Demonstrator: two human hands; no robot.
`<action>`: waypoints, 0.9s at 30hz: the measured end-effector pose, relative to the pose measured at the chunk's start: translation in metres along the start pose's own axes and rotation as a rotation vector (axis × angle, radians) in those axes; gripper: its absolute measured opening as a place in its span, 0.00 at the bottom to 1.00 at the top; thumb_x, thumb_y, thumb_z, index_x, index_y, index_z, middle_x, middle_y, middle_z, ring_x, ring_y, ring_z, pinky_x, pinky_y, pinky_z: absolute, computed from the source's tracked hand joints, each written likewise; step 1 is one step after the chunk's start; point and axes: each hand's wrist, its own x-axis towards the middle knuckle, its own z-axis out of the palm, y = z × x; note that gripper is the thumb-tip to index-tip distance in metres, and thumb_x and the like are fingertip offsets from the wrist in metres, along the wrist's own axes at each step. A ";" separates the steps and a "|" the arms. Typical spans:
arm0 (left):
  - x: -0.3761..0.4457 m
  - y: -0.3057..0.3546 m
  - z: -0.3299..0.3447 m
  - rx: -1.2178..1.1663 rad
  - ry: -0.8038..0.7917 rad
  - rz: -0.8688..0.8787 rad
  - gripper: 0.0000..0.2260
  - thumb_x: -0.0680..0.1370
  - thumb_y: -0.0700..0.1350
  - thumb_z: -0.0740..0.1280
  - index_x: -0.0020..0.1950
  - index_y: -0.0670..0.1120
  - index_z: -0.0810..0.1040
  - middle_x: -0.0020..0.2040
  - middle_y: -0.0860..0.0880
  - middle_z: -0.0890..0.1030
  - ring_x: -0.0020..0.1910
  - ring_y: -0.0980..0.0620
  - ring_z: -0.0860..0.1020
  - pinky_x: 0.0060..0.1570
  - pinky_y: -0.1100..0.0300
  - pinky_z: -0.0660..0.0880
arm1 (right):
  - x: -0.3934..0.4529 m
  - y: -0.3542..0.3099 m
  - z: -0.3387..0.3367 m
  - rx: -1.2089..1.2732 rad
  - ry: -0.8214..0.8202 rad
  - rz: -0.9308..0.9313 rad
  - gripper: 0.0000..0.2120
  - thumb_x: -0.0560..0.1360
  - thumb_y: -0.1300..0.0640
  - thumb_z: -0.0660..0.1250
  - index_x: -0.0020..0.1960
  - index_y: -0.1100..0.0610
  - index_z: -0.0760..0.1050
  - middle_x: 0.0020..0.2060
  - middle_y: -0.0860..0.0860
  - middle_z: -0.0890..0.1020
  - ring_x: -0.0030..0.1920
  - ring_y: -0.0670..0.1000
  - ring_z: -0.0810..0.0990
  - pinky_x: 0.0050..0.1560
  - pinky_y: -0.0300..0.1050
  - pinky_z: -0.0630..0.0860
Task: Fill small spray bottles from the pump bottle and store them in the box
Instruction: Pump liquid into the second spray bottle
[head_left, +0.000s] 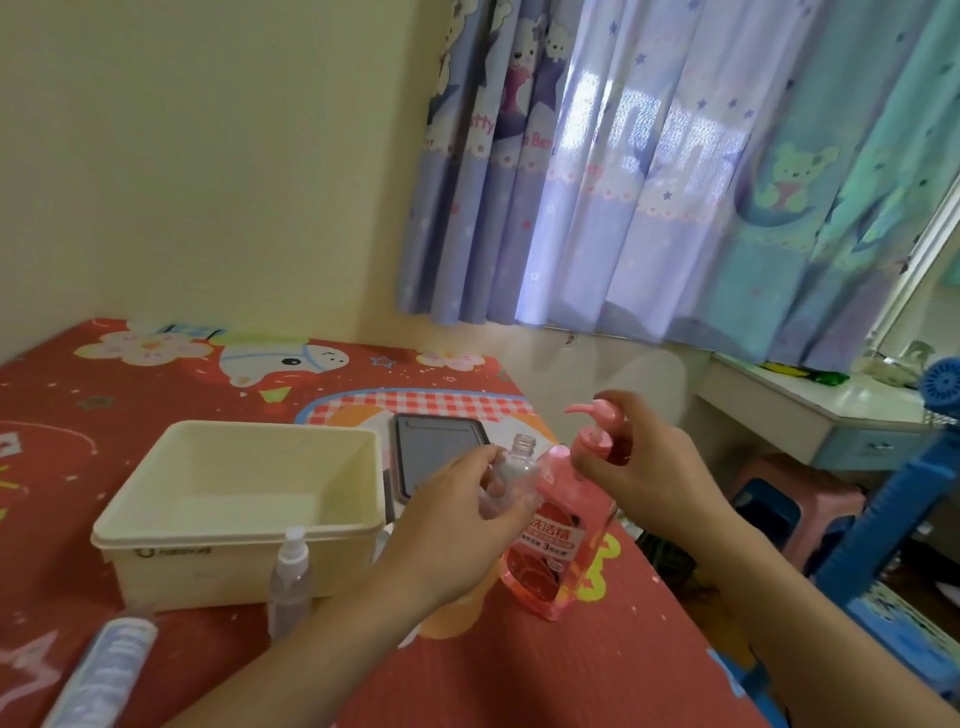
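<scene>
My left hand (457, 519) grips a small clear bottle (511, 478) with no cap, its open neck up, held against the left side of the pink pump bottle (558, 540). The pump bottle stands on the red patterned table. My right hand (639, 462) holds its pink pump head (597, 423), whose spout points left above the small bottle's neck. A second small spray bottle (292, 579) with its sprayer on stands upright in front of the cream box (156, 530). The box looks empty inside.
A dark tablet-like slab (436, 457) lies behind the bottles, right of the box. A white tube (98, 675) lies at the near left. The table's right edge drops to stacked stools (789, 499) and a blue frame (883, 514). Wall and curtain stand behind.
</scene>
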 end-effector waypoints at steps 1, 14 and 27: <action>-0.001 -0.002 0.000 -0.006 -0.002 -0.005 0.21 0.76 0.61 0.68 0.66 0.57 0.72 0.49 0.59 0.76 0.46 0.59 0.79 0.48 0.60 0.77 | -0.002 -0.001 0.000 0.004 0.001 -0.011 0.20 0.76 0.49 0.70 0.65 0.45 0.68 0.47 0.44 0.82 0.41 0.41 0.81 0.42 0.45 0.80; -0.013 0.002 -0.001 -0.133 0.027 0.079 0.23 0.77 0.53 0.71 0.70 0.65 0.70 0.50 0.59 0.78 0.47 0.62 0.78 0.42 0.72 0.74 | -0.023 -0.016 -0.008 0.067 -0.090 -0.093 0.20 0.74 0.52 0.72 0.63 0.42 0.70 0.43 0.37 0.82 0.40 0.41 0.82 0.42 0.44 0.81; -0.008 0.011 -0.005 -0.116 0.004 0.113 0.20 0.77 0.53 0.71 0.67 0.65 0.71 0.49 0.58 0.79 0.48 0.61 0.78 0.45 0.66 0.77 | -0.008 -0.031 -0.035 0.231 -0.407 0.113 0.09 0.80 0.48 0.63 0.59 0.47 0.76 0.48 0.48 0.84 0.44 0.50 0.84 0.47 0.53 0.83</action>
